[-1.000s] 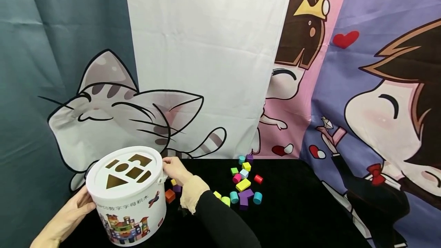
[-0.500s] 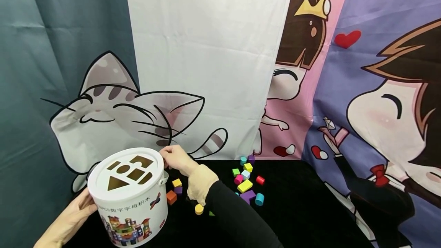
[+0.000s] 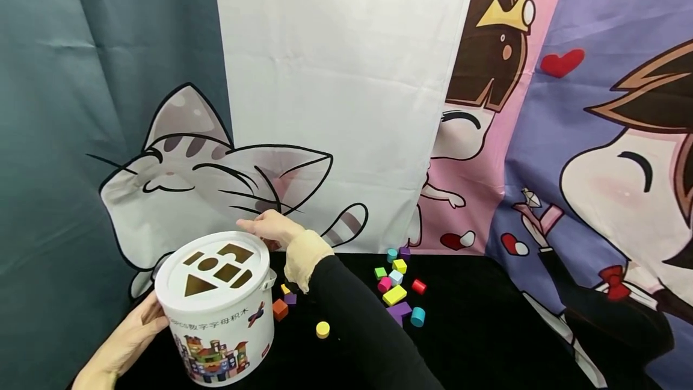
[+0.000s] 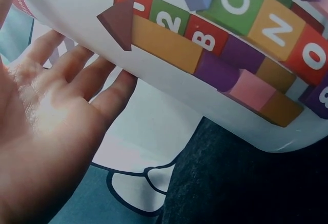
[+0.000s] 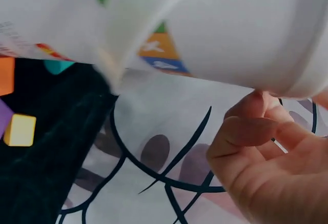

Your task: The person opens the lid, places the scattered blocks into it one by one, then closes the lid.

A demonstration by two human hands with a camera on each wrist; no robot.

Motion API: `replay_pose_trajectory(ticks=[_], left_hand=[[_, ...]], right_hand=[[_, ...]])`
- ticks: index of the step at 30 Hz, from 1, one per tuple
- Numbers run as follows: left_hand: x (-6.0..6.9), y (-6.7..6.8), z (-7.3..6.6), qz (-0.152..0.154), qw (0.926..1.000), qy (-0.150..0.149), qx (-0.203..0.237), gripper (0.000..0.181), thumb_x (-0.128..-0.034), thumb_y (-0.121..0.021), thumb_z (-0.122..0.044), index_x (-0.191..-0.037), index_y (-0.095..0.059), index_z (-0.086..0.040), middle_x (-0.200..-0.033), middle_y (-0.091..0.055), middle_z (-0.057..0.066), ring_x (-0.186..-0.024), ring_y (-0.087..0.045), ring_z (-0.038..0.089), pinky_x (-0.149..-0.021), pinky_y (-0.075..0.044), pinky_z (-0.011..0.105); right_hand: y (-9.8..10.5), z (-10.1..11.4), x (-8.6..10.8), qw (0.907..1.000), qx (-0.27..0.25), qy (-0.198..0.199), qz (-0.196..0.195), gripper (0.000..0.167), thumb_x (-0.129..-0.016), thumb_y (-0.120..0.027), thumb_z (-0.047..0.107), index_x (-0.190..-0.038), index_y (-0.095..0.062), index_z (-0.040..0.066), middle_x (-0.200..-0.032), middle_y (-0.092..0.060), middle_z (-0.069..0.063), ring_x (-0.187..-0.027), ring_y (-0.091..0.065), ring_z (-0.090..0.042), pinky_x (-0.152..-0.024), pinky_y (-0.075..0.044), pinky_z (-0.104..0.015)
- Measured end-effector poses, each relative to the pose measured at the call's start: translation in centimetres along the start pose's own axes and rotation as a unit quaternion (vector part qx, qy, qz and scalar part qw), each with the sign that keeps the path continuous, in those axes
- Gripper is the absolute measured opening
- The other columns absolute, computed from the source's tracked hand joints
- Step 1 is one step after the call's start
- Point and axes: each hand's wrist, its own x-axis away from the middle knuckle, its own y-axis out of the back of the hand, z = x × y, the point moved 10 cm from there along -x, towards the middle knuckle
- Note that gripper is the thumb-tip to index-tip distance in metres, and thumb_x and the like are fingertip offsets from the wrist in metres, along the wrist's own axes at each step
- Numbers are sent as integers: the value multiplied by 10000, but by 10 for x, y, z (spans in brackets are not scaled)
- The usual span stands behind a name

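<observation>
A white plastic bucket (image 3: 230,312) printed with toy-block pictures stands upright at the front left. Its white lid (image 3: 172,281), pierced with shaped holes, sits on top. My left hand (image 3: 130,336) supports the bucket's left side, thumb toward the front. In the left wrist view that hand's fingers (image 4: 115,96) extend fairly straight along the wall, tips against it. My right hand (image 3: 273,227) is at the lid's far right edge. The right wrist view shows its fingers (image 5: 246,131) curled against the rim; the thumb's contact is partly hidden.
Right of the bucket, an orange cube (image 3: 280,309), a purple block (image 3: 290,298) and a yellow cylinder (image 3: 322,330) lie on the black cloth (image 3: 487,318). Further right are several coloured blocks, including a yellow oblong (image 3: 394,295) and a red cylinder (image 3: 419,286). Printed curtains (image 3: 346,107) hang behind.
My right hand has moved up and around the rim, from the bucket's right side to the lid's far edge. My left hand stays at the bucket's side. The view has shifted slightly left.
</observation>
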Motion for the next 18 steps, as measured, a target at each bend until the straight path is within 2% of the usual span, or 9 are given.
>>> replay_pose_trajectory(ticks=[3, 7, 10, 12, 15, 18], left_hand=[[-4, -5, 1, 43, 10000, -4, 15, 687, -1014, -438, 11, -1559, -177, -317, -1430, -327, -284, -1268, -330, -136, -937, -352, 129], [-9, -8, 1, 55, 10000, -60, -24, 710, -1009, -442, 25, -1582, -123, -248, -1449, -315, -260, -1283, -326, -121, -946, -351, 134], [-8, -9, 4, 17, 10000, 22, -35, 705, -1013, -449, 12, -1580, -127, -254, -1436, -322, -265, -1272, -334, -126, -940, -353, 132], [-6, -10, 8, -24, 9999, 136, -38, 699, -1017, -454, -6, -1575, -134, -278, -1418, -323, -278, -1256, -338, -141, -931, -358, 130], [-4, -12, 14, -49, 9996, 281, -42, 689, -1027, -453, -37, -1576, -121, -287, -1412, -311, -282, -1247, -331, -155, -929, -356, 129], [-4, -14, 16, -35, 9996, 265, -51, 689, -1031, -444, -40, -1582, -100, -269, -1430, -291, -275, -1259, -315, -157, -936, -348, 127]], right_hand=[[-2, 1, -5, 9988, 432, -113, 189, 391, -879, -709, 461, -873, -693, 71, -803, -642, -31, -645, -601, -147, -626, -520, -331], [-5, 3, -15, 9946, 954, -128, 397, 341, -846, -760, 414, -866, -653, 91, -927, -619, -17, -788, -589, -158, -735, -507, -349], [-11, 2, -20, 9920, 1153, -81, 509, 340, -839, -783, 360, -761, -579, 100, -849, -578, 1, -766, -557, -137, -699, -473, -290], [-14, 1, -22, 9904, 1277, -19, 528, 398, -835, -792, 339, -681, -509, 106, -749, -527, 9, -697, -529, -122, -644, -443, -259], [-16, 0, -22, 9888, 1423, 47, 453, 454, -832, -799, 325, -619, -451, 127, -651, -426, 31, -617, -455, -111, -587, -387, -239], [-16, -1, -21, 9875, 1509, 91, 449, 487, -844, -788, 318, -596, -412, 132, -605, -373, 37, -578, -412, -110, -561, -360, -238]])
